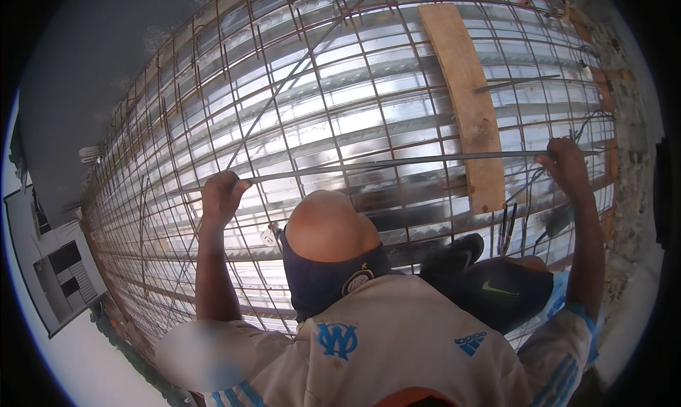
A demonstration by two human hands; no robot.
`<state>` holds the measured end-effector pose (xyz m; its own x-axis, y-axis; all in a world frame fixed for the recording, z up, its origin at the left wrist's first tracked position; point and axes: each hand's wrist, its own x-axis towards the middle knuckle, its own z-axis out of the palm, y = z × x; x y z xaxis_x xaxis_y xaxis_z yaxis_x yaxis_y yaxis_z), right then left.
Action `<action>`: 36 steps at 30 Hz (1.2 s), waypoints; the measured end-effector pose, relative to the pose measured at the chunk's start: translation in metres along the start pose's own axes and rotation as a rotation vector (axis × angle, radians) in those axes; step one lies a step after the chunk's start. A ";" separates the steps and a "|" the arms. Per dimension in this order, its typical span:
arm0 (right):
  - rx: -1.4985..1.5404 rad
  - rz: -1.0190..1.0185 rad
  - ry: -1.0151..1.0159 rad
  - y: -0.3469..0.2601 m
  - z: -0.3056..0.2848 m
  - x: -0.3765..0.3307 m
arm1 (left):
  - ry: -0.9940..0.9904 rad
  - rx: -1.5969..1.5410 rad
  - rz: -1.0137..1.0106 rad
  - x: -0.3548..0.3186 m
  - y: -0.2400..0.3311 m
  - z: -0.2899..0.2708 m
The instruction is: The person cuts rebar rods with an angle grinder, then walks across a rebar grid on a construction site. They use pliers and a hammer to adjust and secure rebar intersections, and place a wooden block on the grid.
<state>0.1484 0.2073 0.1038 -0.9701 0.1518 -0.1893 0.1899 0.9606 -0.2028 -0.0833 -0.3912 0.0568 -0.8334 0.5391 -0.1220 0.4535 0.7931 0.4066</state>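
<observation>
Corrugated metal decking (369,88) fills the view, shining under a tied rebar mesh (213,123) that runs out to the deck's far edge beside a grey wall. A wooden plank (464,102) lies on the mesh toward the right side, its near end close to the right hand (564,162). Both hands grasp one long steel bar (376,163), held just above the mesh with its long axis running left to right across the body. The left hand (221,194) is clenched round the bar near its left end; the right hand's fingers curl over it near the right end, where the bar passes over the plank. Dark loose wires (514,222) hang below the right hand, and a dark shoe (454,254) rests on the mesh between the arms.
</observation>
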 end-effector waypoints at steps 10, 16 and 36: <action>0.018 -0.054 0.067 0.004 0.006 -0.005 | -0.074 -0.047 -0.113 -0.033 -0.024 0.008; -0.011 -0.057 0.049 -0.004 0.003 -0.008 | -0.028 0.039 -0.100 -0.037 -0.034 0.014; -0.094 0.279 0.039 -0.093 0.016 0.004 | -0.040 0.243 -0.663 -0.059 0.049 0.028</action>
<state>0.1296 0.1144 0.1064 -0.8880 0.4197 -0.1878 0.4366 0.8978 -0.0580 -0.0031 -0.3767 0.0588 -0.9483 -0.0732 -0.3089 -0.0842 0.9962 0.0226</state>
